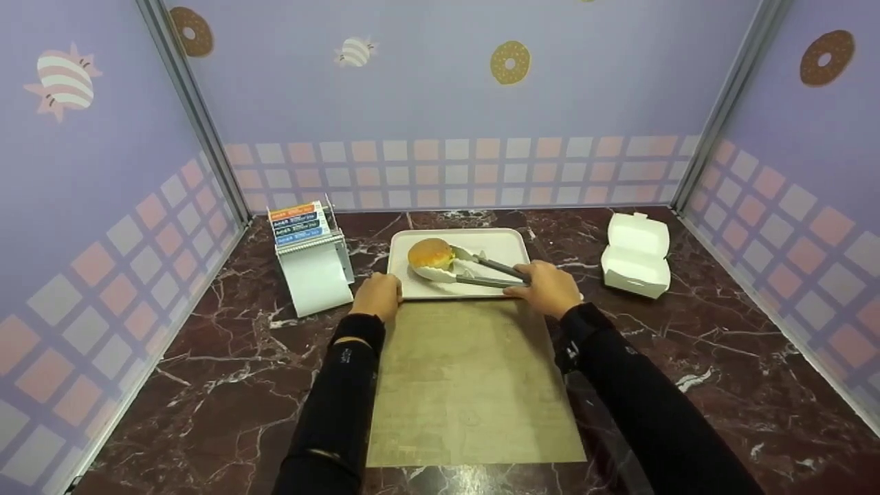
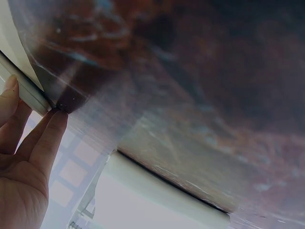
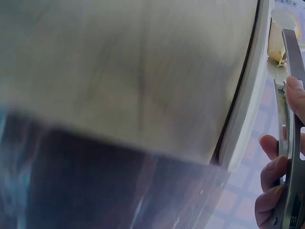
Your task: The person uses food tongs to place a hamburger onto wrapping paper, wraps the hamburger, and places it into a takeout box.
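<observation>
A white tray [image 1: 495, 239] lies flat with a burger [image 1: 430, 254] on its left half. My left hand [image 1: 377, 295] grips the tray's near left corner; in the left wrist view the thumb [image 2: 9, 98] is on one side of the rim and the fingers [image 2: 50, 138] are on the other. Metal tongs [image 1: 485, 281] are gripped in my right hand [image 1: 548, 287] above the tray's near right corner. Their two arms spread around the burger, one tip at its near side and one at its right. The right wrist view shows my fingers [image 3: 274, 174] curled round the tongs' handles.
A beige mat [image 1: 474, 392] lies in front of the tray on the dark marbled table [image 1: 227, 399]. To the left stands a rack of coloured boxes with a white paper roll [image 1: 317, 278]. An opened white takeout box [image 1: 636, 256] sits at the right. Walls enclose the table.
</observation>
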### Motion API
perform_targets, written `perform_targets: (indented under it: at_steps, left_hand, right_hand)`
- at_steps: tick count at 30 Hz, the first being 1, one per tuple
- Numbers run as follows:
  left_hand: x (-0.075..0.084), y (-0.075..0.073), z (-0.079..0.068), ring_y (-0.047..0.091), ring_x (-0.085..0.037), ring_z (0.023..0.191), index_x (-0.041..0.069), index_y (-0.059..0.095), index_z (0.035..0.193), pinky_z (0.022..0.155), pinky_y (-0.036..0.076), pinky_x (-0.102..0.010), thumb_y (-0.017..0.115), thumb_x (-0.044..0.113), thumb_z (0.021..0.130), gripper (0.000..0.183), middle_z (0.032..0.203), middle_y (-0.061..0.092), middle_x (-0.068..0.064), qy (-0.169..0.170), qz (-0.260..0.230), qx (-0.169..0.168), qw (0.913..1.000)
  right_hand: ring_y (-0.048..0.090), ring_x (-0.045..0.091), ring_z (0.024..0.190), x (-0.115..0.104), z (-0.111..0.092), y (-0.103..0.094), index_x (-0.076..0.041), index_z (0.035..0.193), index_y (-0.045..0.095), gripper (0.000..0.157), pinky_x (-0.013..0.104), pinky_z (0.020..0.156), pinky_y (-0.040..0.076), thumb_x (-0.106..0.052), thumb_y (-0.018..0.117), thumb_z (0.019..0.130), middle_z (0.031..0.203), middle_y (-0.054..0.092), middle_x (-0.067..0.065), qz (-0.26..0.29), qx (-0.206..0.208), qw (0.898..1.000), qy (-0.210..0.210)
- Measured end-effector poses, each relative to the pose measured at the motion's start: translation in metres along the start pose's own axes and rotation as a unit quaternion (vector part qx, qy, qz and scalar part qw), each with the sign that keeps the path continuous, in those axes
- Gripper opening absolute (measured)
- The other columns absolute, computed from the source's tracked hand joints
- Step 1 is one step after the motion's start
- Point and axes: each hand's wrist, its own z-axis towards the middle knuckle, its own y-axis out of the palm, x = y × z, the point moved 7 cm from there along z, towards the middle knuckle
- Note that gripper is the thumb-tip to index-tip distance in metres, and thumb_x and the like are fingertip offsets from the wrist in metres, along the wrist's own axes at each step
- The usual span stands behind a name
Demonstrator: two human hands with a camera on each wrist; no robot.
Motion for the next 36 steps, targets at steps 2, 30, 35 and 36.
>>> perform_targets:
  at_steps: [2,30,35,36]
  left_hand:
    - [0.000,0.000,0.000,0.073,-0.043,0.095,0.001,0.076,0.083,0.088,0.058,-0.053,0.080,0.004,0.090,0.008,0.095,0.076,-0.020,0.001,0.002,-0.001,1.0000]
    - [-0.002,0.003,0.004,0.074,-0.044,0.092,0.002,0.074,0.076,0.085,0.060,-0.055,0.076,-0.001,0.082,0.007,0.092,0.077,-0.020,0.010,0.000,0.007,0.9999]
    - [-0.002,0.002,0.003,0.075,-0.044,0.092,0.001,0.075,0.079,0.085,0.060,-0.054,0.077,0.000,0.086,0.007,0.092,0.077,-0.021,0.014,0.000,0.010,0.9999]
    - [-0.002,0.002,0.003,0.075,-0.044,0.093,0.001,0.076,0.080,0.086,0.060,-0.054,0.078,0.001,0.086,0.007,0.093,0.077,-0.021,0.013,-0.001,0.009,0.9999]
  right_hand:
    - [0.071,0.044,0.098,0.006,-0.002,-0.004,-0.011,0.125,0.076,0.048,0.064,0.082,0.054,-0.043,0.084,0.090,0.105,0.073,0.017,0.000,-0.001,1.000,0.005]
    - [0.070,0.034,0.094,0.043,-0.055,-0.053,-0.007,0.135,0.073,0.060,0.051,0.082,0.055,-0.038,0.089,0.086,0.118,0.076,0.016,0.039,0.012,0.997,-0.069]
    - [0.053,0.018,0.075,0.043,-0.066,-0.053,-0.010,0.134,0.075,0.054,0.035,0.070,0.042,-0.034,0.089,0.087,0.099,0.071,0.009,0.053,-0.016,0.994,-0.090]
    - [0.051,0.016,0.074,0.043,-0.068,-0.053,-0.010,0.135,0.074,0.055,0.033,0.070,0.040,-0.033,0.089,0.087,0.097,0.069,0.007,0.059,-0.023,0.993,-0.095]
